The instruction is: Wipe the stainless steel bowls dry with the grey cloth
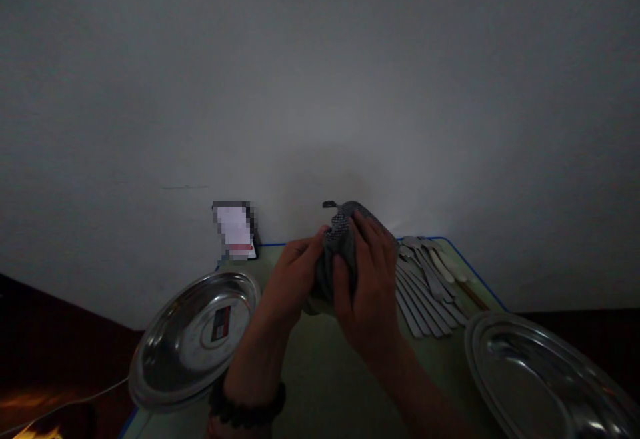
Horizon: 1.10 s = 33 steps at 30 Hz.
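Note:
A grey patterned cloth [340, 252] is bunched up between my two hands, above the middle of the table. My left hand [295, 276] grips its left side, thumb pointing up along the edge. My right hand [367, 279] presses on it from the right, with fingers wrapped over the folds. Whether anything lies inside the cloth is hidden. A pale rounded thing [317, 306] shows partly under the hands; its kind I cannot make out. Just right of my right hand, several metal spoons and other cutlery [427, 292] lie fanned out on the table.
On the left of the green table [325, 372] sits a shiny metal basin [165, 386] with a dark label. Another metal basin [480, 339] stands at the right front. A phone [235, 229], partly blurred, leans against the grey wall [320, 79] behind. A thin cable [100, 391] runs at lower left.

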Each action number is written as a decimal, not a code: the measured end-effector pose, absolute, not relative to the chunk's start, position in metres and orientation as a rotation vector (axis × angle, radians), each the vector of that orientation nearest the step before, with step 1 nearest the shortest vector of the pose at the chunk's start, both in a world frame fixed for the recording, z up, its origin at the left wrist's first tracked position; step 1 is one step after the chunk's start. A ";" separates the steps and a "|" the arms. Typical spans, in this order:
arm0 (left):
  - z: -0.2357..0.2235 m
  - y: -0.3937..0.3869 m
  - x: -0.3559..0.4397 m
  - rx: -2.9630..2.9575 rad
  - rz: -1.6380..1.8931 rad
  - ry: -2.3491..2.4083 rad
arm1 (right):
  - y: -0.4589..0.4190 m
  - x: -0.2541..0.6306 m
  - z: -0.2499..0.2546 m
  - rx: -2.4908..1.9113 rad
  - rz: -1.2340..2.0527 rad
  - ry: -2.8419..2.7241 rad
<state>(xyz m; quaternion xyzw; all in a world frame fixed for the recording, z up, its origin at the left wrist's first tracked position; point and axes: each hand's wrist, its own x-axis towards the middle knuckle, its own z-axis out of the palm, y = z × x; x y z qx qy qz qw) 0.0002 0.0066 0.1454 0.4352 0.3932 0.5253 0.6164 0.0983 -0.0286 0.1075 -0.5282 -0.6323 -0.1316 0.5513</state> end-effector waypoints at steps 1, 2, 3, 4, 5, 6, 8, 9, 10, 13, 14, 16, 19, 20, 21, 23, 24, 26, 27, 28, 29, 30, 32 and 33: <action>0.145 0.008 0.000 0.944 1.239 0.887 | -0.029 0.096 0.107 -1.233 -0.354 -1.521; 0.145 0.009 0.000 0.898 1.261 0.875 | -0.029 0.093 0.105 -1.211 -0.393 -1.544; 0.145 0.010 -0.001 0.872 1.279 0.868 | -0.028 0.091 0.104 -1.184 -0.431 -1.566; 0.146 0.010 -0.002 0.849 1.298 0.852 | -0.028 0.089 0.101 -1.159 -0.465 -1.585; 0.148 0.011 -0.002 0.810 1.309 0.821 | -0.027 0.088 0.099 -1.143 -0.496 -1.596; 0.150 0.011 -0.003 0.757 1.311 0.781 | -0.025 0.086 0.095 -1.135 -0.525 -1.601; 0.156 0.010 -0.003 0.615 1.303 0.696 | -0.023 0.085 0.089 -1.144 -0.573 -1.602; 0.158 0.010 -0.003 0.543 1.298 0.663 | -0.022 0.084 0.085 -1.153 -0.593 -1.597; 0.160 0.009 -0.002 0.486 1.291 0.640 | -0.021 0.084 0.083 -1.163 -0.609 -1.588; 0.163 0.009 0.002 0.425 1.291 0.601 | -0.020 0.086 0.080 -1.188 -0.627 -1.549; 0.163 0.009 0.003 0.414 1.291 0.589 | -0.019 0.088 0.081 -1.191 -0.625 -1.529; 0.162 0.010 0.005 0.394 1.304 0.566 | -0.017 0.094 0.083 -1.180 -0.597 -1.480; 0.159 0.014 0.005 0.367 1.347 0.540 | -0.013 0.104 0.085 -1.117 -0.466 -1.380; 0.158 0.015 0.005 0.366 1.361 0.530 | -0.011 0.107 0.084 -1.091 -0.404 -1.338; 0.158 0.016 0.004 0.368 1.368 0.520 | -0.009 0.110 0.084 -1.071 -0.337 -1.297; 0.156 0.019 0.003 0.381 1.359 0.507 | -0.006 0.115 0.082 -1.058 -0.224 -1.217; 0.155 0.020 0.002 0.384 1.351 0.510 | -0.005 0.117 0.082 -1.058 -0.180 -1.184; 0.153 0.022 0.000 0.379 1.333 0.539 | -0.005 0.122 0.083 -1.061 -0.108 -1.136; 0.152 0.024 -0.001 0.376 1.331 0.562 | -0.006 0.125 0.085 -1.059 -0.077 -1.117; 0.151 0.025 -0.002 0.377 1.327 0.584 | -0.006 0.128 0.088 -1.058 -0.045 -1.099; 0.149 0.026 -0.003 0.387 1.319 0.602 | -0.007 0.131 0.090 -1.061 -0.013 -1.083; 0.148 0.027 -0.005 0.408 1.303 0.612 | -0.008 0.134 0.092 -1.066 0.014 -1.066; 0.147 0.028 -0.008 0.463 1.255 0.617 | -0.010 0.140 0.097 -1.075 0.051 -1.043; 0.146 0.028 -0.009 0.488 1.230 0.619 | -0.011 0.142 0.099 -1.078 0.060 -1.038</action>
